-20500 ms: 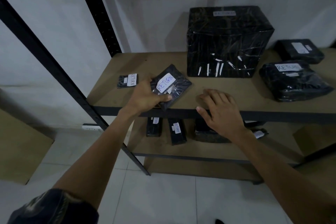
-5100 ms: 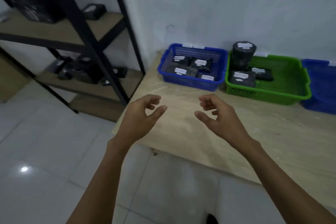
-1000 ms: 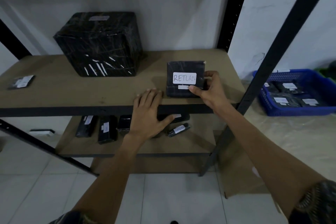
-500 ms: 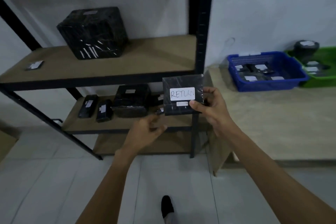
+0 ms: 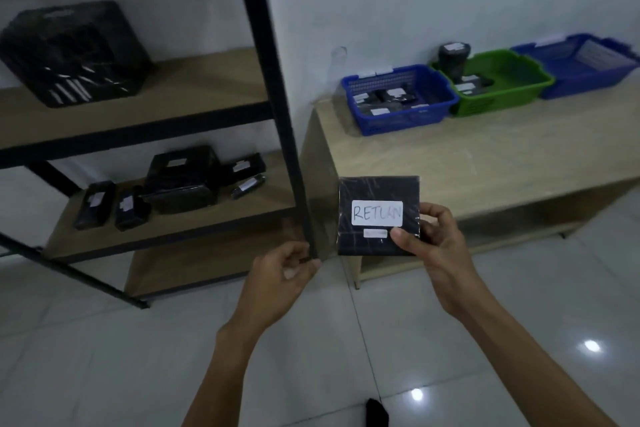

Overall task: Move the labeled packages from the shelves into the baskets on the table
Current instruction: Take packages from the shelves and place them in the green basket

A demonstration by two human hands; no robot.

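The step in hand is, by my judgement, carrying the flat square black plastic-wrapped package (image 5: 379, 194), with its white handwritten label reading something like "RETURN", across to the pale wooden table (image 5: 485, 163). To do it well, the label should stay facing up so it can be matched against the small white tags on the basket rims, which are too small to read from here. The near blue plastic mesh basket (image 5: 398, 123), the green plastic basket (image 5: 502, 102) beside it and the far blue basket (image 5: 588, 81) stand in a row along the wall. The package should be lowered flat onto what already lies inside the chosen one, not dropped from above. The package is in the air in front of the table's near corner, just right of the black metal shelf post (image 5: 270, 80). The right hand (image 5: 433, 246) holds it at its lower right corner, thumb across the front below the label and fingers wrapped behind. The left hand (image 5: 277, 281) hangs just left of it, apart from the package, fingers loosely curled toward the thumb and apparently holding nothing.
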